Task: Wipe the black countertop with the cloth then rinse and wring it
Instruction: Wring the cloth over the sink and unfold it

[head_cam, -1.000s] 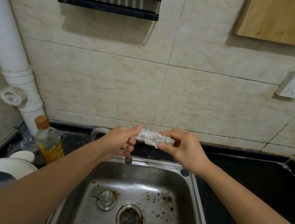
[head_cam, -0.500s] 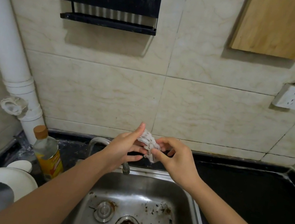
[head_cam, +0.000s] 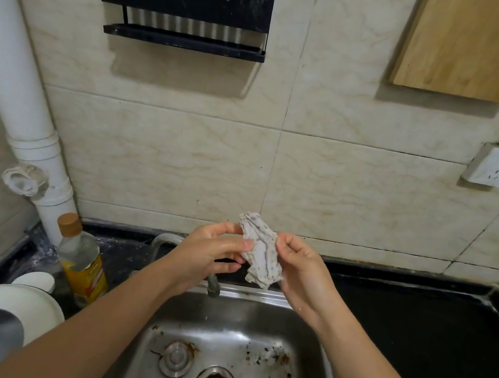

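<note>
Above the sink rim (head_cam: 256,295) — left hand (head_cam: 206,256), right hand (head_cam: 303,275) pinch the cloth (head_cam: 260,250).

Both hands (head_cam: 212,257) (head_cam: 301,273) pinch the cloth (head_cam: 260,252) above the sink (head_cam: 255,296).

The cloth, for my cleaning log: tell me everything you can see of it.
The cloth is a whitish rag with dark speckles, crumpled into loose folds. It is held roughly upright above the back rim of the sink. The left hand pinches its left edge, the right hand its right edge; nothing else touches it.
</note>
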